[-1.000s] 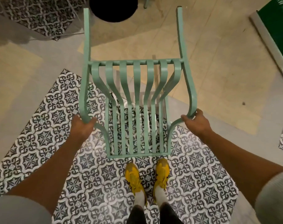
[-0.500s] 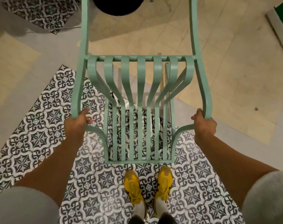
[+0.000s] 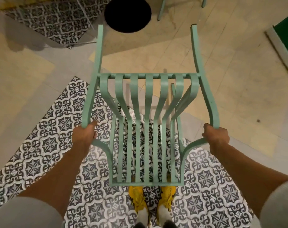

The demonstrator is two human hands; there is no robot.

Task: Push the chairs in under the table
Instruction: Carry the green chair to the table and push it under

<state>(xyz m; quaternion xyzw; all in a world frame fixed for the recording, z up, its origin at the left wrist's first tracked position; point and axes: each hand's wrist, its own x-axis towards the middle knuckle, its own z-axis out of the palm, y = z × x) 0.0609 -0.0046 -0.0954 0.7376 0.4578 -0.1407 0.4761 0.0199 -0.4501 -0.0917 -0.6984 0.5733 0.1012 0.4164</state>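
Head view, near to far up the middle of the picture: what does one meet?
Yellow shoes → top rail of the chair back → front bar of the seat → tips of the chair's front legs → black round base.

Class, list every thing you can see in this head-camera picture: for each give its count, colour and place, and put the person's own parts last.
Slatted chair: one, mint green, centre, gripped at both arm bends.
Round black object: one, black, top centre on the floor, beyond the chair.
Other chair legs: two showing, mint green, top right edge.
Patterned tiles: black and white, lower floor; another patch top left.
Beige floor: right and left sides.
Green panel: one, dark green, far right edge.
Yellow shoes: two, under the chair back's lower rail.
Left hand: closed on the chair's left arm.
Right hand: closed on its right arm.
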